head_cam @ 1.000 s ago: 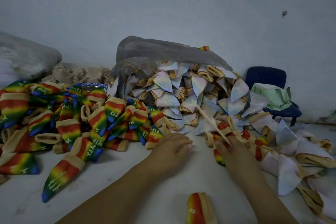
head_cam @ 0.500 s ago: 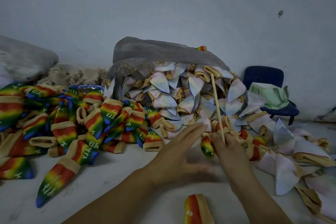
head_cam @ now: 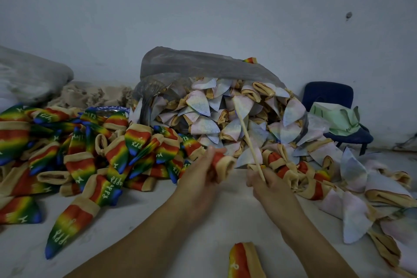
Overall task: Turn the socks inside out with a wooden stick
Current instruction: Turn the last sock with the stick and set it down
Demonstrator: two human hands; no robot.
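Left hand (head_cam: 200, 178) grip closed round a sock (head_cam: 222, 165), cuff toward the right hand (head_cam: 270, 189). Right grip pinches the stick (head_cam: 247, 135), which slants up-left.

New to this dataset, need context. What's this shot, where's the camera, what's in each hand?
No machine here: a person works with bare hands, and the single picture comes from a wide-angle camera worn on their head, looking forward and down. The left hand grips a tan-cuffed rainbow sock. The right hand holds a thin wooden stick that points up and away. On the pale surface lie a pile of rainbow socks at left and pale inside-out socks spilling from a plastic bag at middle and right. A blue chair stands behind.
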